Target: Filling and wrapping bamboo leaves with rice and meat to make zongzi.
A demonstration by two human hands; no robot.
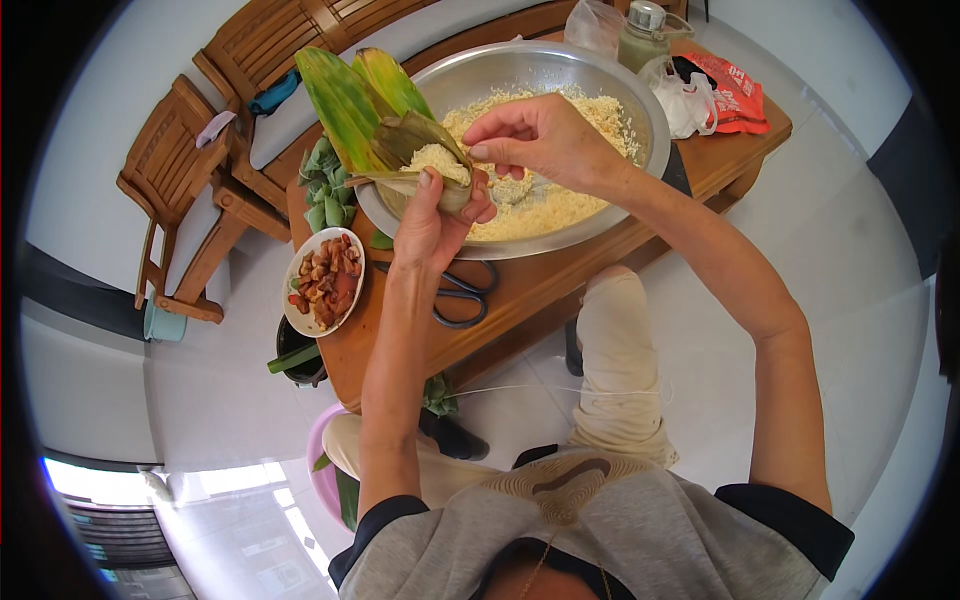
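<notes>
My left hand (439, 225) is closed around a cone of folded bamboo leaves (454, 196) above the basin's left side. Uncooked rice (435, 159) fills the mouth of the cone, and broad green-yellow leaf ends (337, 105) stand up behind it. Close at the cone's right edge is my right hand (532, 142), thumb and fingertips bent together; whether they pinch the leaf I cannot tell. Beneath both hands, a large steel basin (651, 112) holds loose yellowish rice (555, 217), with a rice-covered lump or scoop partly hidden near its middle.
On the wooden table (375, 330) are a plate of meat chunks (326, 277), wrapped leaf parcels (328, 184), scissors (461, 304), a glass bottle (643, 37) and plastic bags (694, 97). A dark bucket (296, 352) and pink tub (319, 457) stand below. White string (555, 388) crosses my legs.
</notes>
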